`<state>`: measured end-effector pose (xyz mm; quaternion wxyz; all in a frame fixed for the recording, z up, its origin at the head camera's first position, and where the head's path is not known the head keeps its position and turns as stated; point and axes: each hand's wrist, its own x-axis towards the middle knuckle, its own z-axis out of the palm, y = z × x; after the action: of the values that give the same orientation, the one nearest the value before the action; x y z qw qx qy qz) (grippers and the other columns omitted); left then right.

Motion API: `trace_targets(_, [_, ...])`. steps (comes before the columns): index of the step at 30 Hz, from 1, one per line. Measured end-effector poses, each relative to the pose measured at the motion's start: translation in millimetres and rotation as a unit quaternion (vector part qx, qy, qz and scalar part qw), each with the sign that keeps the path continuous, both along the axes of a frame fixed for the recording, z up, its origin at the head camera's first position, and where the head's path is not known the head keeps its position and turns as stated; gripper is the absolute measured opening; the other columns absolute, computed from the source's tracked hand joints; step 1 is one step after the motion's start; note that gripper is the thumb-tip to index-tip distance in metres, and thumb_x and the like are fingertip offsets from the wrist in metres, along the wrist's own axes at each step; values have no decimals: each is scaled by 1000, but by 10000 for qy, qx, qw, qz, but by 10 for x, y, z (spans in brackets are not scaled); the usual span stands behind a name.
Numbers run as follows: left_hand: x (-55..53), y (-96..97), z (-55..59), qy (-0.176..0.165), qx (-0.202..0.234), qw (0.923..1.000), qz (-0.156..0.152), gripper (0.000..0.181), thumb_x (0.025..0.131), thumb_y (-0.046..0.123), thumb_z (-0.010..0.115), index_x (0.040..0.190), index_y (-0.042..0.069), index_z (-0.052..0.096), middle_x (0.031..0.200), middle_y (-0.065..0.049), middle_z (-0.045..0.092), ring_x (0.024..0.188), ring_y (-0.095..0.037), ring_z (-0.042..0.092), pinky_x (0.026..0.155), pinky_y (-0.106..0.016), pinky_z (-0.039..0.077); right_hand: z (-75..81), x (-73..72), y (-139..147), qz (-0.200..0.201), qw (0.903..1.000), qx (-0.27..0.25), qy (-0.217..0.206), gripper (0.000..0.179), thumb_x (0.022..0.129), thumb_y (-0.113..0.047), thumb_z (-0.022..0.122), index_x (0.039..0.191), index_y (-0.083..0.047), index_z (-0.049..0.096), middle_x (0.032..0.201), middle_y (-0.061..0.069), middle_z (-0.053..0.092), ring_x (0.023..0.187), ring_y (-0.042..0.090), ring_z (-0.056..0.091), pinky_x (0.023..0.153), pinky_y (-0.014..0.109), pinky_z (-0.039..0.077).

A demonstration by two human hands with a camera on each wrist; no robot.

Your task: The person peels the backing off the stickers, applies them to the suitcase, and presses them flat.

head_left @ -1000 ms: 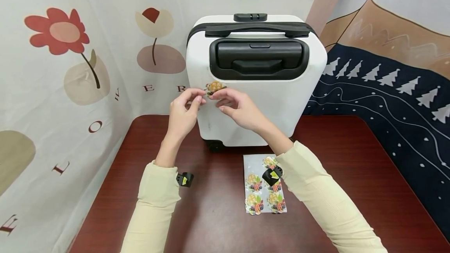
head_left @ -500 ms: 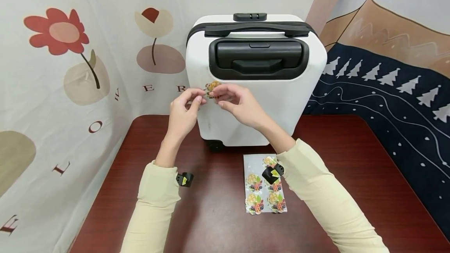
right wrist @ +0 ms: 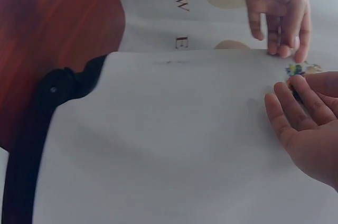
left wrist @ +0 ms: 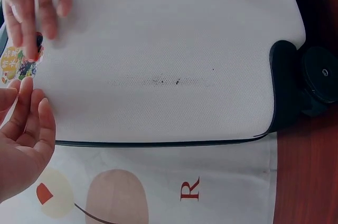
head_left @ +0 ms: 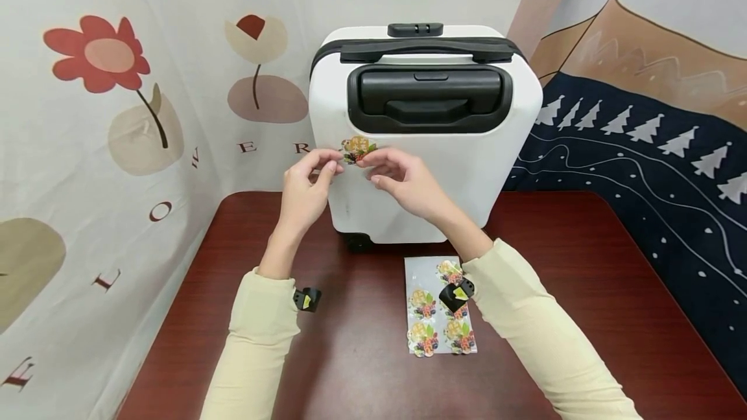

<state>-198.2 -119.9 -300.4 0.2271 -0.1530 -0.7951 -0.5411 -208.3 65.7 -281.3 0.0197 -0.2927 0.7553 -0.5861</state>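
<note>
A fruit-patterned sticker [head_left: 357, 148] lies against the upper left of a white suitcase [head_left: 420, 186], below its black handle recess. At the sticker's left edge, my left hand [head_left: 306, 190] pinches the rim between thumb and index finger. My right hand [head_left: 405, 180] touches the lower right of the sticker with its index fingertip, the other fingers loosely bent. The left wrist view has the sticker [left wrist: 21, 64] between both hands at the far left. Fingers partly cover the sticker [right wrist: 296, 71] in the right wrist view.
On the brown table [head_left: 362, 355] lies a sheet [head_left: 417, 272] with several similar stickers, partly under the right wrist camera [head_left: 455, 293]. The suitcase stands upright near the table's back, against printed cloth [head_left: 262, 148]. A black wheel [head_left: 357, 242] shows at its lower left.
My right fingers slid left over the sticker, then back to the right and slightly down, showing more of it. My left hand has stayed almost in place at the edge.
</note>
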Motion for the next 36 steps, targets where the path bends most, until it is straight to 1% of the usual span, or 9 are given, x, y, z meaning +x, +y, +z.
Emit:
trace_targets(3, [3, 2, -6, -21, -8, 10000, 3, 14, 91, 2, 52, 98, -1, 64, 83, -12, 64, 81, -15, 60, 68, -22, 45, -38, 8, 9, -27, 10000, 76, -41, 26, 87, 7, 53, 112, 4, 57, 112, 15, 59, 98, 25, 59, 80, 31, 49])
trace_targets(6, [3, 2, -4, -33, -23, 10000, 11, 14, 91, 3, 53, 98, 0, 64, 83, -11, 64, 81, -15, 59, 68, -22, 45, -23, 11, 15, 9, 10000, 13, 7, 26, 87, 7, 53, 112, 5, 57, 111, 17, 60, 97, 26, 59, 80, 31, 49])
trace_targets(13, [17, 11, -6, -16, -134, 9999, 14, 15, 90, 3, 54, 97, 0, 66, 87, -11, 64, 84, -16, 57, 69, -26, 46, 155, 12, 25, 137, 9978, -491, 422, 28, 86, 10, 53, 114, 8, 54, 111, 20, 58, 97, 27, 59, 81, 32, 49])
trace_targets(16, [12, 9, -26, 21, -212, 9998, 41, 15, 89, 3, 55, 97, 0, 67, 90, -11, 65, 85, -17, 58, 69, -28, 46, 213, 12, 23, 102, 9971, -493, 568, 28, 86, 10, 53, 114, 7, 54, 113, 18, 58, 97, 26, 59, 81, 32, 48])
trace_targets(18, [7, 6, -46, 31, -265, 9996, 40, 15, 89, 4, 55, 98, 0, 67, 92, -10, 65, 86, -17, 58, 69, -28, 46, 227, 11, 25, 62, 9973, -479, 549, 28, 86, 9, 53, 114, 7, 54, 113, 17, 58, 98, 26, 58, 81, 31, 48])
trace_targets(23, [4, 1, -82, 14, -294, 9996, 11, 15, 89, 4, 56, 98, 1, 68, 92, -10, 65, 85, -16, 57, 67, -24, 45, 188, 15, 58, -46, 9985, -427, 339, 26, 87, 8, 53, 112, 7, 56, 112, 17, 59, 99, 28, 58, 82, 32, 48])
trace_targets(26, [9, 0, -86, 30, -275, 9996, 7, 15, 89, 4, 56, 97, 1, 68, 91, -9, 65, 83, -16, 57, 65, -23, 44, 135, 13, 92, -93, 9990, -356, 250, 25, 87, 8, 54, 111, 7, 57, 112, 17, 60, 98, 26, 59, 83, 31, 48])
trace_targets(31, [13, 2, -96, 39, -311, 9995, 42, 15, 89, 4, 56, 97, 2, 68, 91, -9, 65, 82, -16, 56, 64, -23, 43, 50, 9, 139, -129, 9994, -280, 178, 25, 87, 6, 55, 112, 6, 57, 111, 17, 60, 98, 22, 59, 82, 31, 48])
trace_targets(36, [17, -3, -119, -2, -326, 9995, 54, 15, 89, 5, 56, 97, 2, 68, 89, -8, 65, 81, -15, 56, 64, -23, 44, -10, 16, 164, -156, 9996, -201, 145, 24, 86, 6, 56, 110, 6, 58, 109, 18, 61, 97, 25, 59, 81, 30, 49])
